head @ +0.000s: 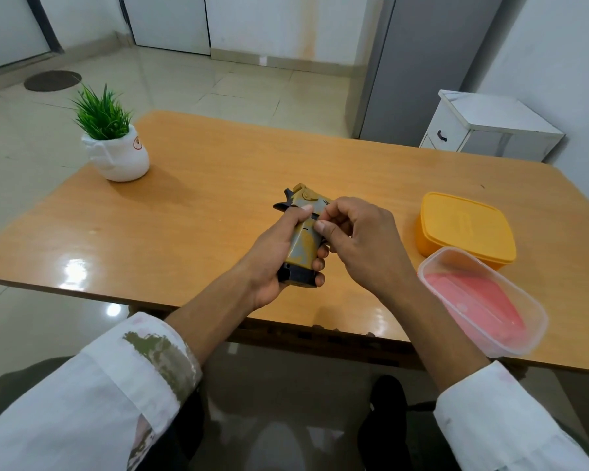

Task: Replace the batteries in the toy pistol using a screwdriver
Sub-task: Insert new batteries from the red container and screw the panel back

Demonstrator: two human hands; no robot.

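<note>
Two hands on toy pistol [303, 246]: left hand [269, 260] fingers wrap grip, right hand [364, 243] fingers pinch its side. Likely light, rigid plastic; hold grip.

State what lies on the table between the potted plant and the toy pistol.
Nothing: the head view shows only bare tabletop between the potted plant and the toy pistol.

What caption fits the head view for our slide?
Left hand grips toy pistol over table; right hand pinches its side.
</note>
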